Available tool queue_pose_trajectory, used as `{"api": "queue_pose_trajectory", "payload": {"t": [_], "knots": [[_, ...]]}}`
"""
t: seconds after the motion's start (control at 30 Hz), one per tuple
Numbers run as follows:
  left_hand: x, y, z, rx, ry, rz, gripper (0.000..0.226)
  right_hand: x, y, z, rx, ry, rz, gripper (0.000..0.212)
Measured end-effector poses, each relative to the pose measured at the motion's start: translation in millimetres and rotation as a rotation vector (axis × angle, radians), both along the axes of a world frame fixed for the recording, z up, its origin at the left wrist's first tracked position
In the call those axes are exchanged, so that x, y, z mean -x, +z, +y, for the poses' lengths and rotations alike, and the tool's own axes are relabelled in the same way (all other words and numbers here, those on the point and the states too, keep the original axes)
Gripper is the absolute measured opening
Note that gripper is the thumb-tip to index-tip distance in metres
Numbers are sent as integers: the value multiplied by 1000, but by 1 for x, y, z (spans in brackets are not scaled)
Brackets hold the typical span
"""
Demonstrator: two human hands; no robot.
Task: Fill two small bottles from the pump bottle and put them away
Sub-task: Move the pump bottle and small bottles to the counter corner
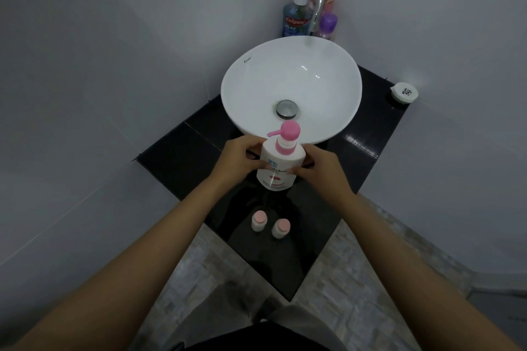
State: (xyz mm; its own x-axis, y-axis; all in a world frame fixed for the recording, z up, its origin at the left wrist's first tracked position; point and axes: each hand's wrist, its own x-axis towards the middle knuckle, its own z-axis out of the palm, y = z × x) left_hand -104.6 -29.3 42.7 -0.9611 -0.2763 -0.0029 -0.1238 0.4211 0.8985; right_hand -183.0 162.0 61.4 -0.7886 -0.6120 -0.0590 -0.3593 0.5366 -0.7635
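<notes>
Gripping pump bottle (278,164) both hands, Colgate Plax mouthwash (295,20) behind Kosso basin (248,65)

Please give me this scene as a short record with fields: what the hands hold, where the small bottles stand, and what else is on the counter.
left hand: grips the left side of the pump bottle
right hand: grips the right side of the same bottle
pump nozzle: pink, points to the left of the picture
small bottles: two, pink caps on, upright on the black counter, nearer to the person than the pump bottle
sink: white bowl, behind the pump bottle
behind the sink: mouthwash bottle, purple-capped bottle
</notes>
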Motion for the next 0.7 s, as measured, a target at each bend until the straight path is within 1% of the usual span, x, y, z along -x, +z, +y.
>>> {"api": "queue_pose_trajectory", "payload": {"t": [0.13, 0.27, 0.5, 0.6, 0.7], "knots": [[-11, 1, 0, 14, 47, 27, 50, -3, 2, -5, -4, 55, 21, 47], [-29, 4, -9, -1, 143, 58, 43, -5, 10, -22, -32, 145, 49, 48], [-67, 24, -57, 57, 397, 72, 47, 4, 33, -100, -88, 390, 78, 35], [-81, 32, -83, 77, 526, 34, 43, 4, 38, -144, -51, 502, 37, 34], [-91, 36, -105, 98, 669, 9, 38, 3, 40, -188, 7, 576, -65, 40]]}}
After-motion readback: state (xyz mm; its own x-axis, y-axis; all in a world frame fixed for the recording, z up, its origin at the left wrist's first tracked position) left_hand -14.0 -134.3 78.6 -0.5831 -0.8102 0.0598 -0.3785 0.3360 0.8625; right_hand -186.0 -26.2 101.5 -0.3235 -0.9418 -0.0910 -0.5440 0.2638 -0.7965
